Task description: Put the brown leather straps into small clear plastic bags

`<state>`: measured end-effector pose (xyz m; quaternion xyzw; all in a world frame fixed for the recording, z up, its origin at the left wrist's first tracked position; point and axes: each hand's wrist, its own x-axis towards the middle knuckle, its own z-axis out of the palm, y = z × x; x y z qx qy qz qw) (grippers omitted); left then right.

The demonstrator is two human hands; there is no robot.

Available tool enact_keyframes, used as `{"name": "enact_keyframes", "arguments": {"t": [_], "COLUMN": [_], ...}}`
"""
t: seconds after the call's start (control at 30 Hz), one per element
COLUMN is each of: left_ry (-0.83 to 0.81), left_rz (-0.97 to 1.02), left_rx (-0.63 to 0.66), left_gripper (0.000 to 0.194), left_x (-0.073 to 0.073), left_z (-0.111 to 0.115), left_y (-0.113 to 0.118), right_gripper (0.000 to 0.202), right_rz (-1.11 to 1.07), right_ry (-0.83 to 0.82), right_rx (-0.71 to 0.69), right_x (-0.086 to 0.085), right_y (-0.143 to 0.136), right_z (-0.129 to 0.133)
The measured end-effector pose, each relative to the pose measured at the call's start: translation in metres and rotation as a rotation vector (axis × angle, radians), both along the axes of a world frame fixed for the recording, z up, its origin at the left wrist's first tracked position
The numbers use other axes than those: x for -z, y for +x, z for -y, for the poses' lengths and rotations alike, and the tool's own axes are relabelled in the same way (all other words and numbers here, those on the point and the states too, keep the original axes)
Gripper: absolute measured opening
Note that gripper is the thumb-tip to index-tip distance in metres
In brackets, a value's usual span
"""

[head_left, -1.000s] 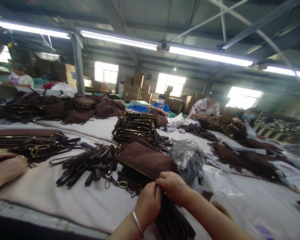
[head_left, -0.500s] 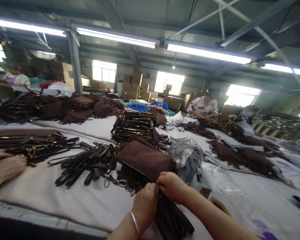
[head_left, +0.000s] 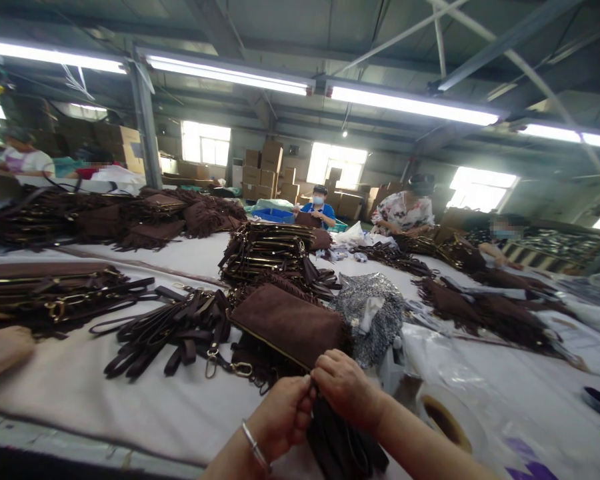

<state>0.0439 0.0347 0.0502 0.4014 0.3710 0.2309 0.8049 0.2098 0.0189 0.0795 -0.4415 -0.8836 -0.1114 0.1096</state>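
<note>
My left hand (head_left: pixel 289 408), with a silver bangle at the wrist, is closed with its fingertips pinched against my right hand (head_left: pixel 346 387). Whatever small part lies between the fingers is hidden; both hands meet at the near corner of a brown suede pouch (head_left: pixel 290 323) with a gold zip edge. Dark straps (head_left: pixel 343 440) hang below my hands. Left of the pouch lies a heap of dark wrist straps (head_left: pixel 180 330) with gold clasps (head_left: pixel 241 369). A stack of pouches (head_left: pixel 265 253) with gold zips stands behind.
A co-worker's hand (head_left: pixel 5 353) is at the left edge beside more pouches (head_left: pixel 55 283). A crumpled grey speckled bag (head_left: pixel 370 310) and a tape roll (head_left: pixel 447 420) lie right of my hands. Other people sit across the white table (head_left: pixel 130 407).
My left hand has turned, its fingers now showing from the side, and my right hand has shifted slightly down. The co-worker's hand at the left has drawn back toward the edge.
</note>
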Motion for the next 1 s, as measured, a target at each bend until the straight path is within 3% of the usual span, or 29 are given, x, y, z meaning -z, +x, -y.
{"name": "enact_keyframes", "arguments": {"t": [0.1,0.17,0.33,0.47,0.53,0.6,0.7,0.73,0.83,1.0], "left_ry": [-0.238,-0.307,-0.354,-0.219,-0.139,-0.075,-0.014,-0.005,0.002,0.083], "left_rz": [0.112,0.152,0.208,0.150,0.107,0.074,0.036,0.018,-0.047,-0.042], "left_rx": [-0.058,-0.099,-0.175,-0.178,-0.173,-0.171,-0.179,-0.180,-0.169,-0.211], "left_gripper": [0.042,0.038,0.030,0.032,0.034,0.038,0.046,0.049,0.056,0.054], "left_x": [0.003,0.004,0.011,0.016,0.018,0.018,0.020,0.021,0.025,0.028], "left_z": [0.003,0.005,0.010,0.013,0.014,0.015,0.014,0.013,0.009,0.005], "left_y": [0.002,0.005,0.013,0.014,0.014,0.014,0.017,0.018,0.022,0.024], "right_gripper": [0.018,0.018,0.030,0.037,0.031,0.026,0.027,0.027,0.022,0.019], "right_rz": [-0.042,-0.077,-0.281,-0.452,-0.578,-0.746,-0.996,-1.033,-1.114,-1.243], "right_ry": [0.014,0.000,-0.102,-0.093,-0.018,0.035,-0.156,-0.205,-0.303,-0.401], "right_rx": [-0.019,-0.014,0.045,0.118,0.258,0.508,0.986,1.071,1.197,1.254], "right_x": [0.003,0.004,0.001,0.000,-0.004,-0.009,-0.017,-0.018,-0.015,0.002], "right_y": [0.001,0.001,0.000,0.024,0.054,0.092,0.146,0.159,0.178,0.169], "right_z": [0.005,0.009,0.032,0.051,0.054,0.052,0.046,0.044,0.040,0.027]}}
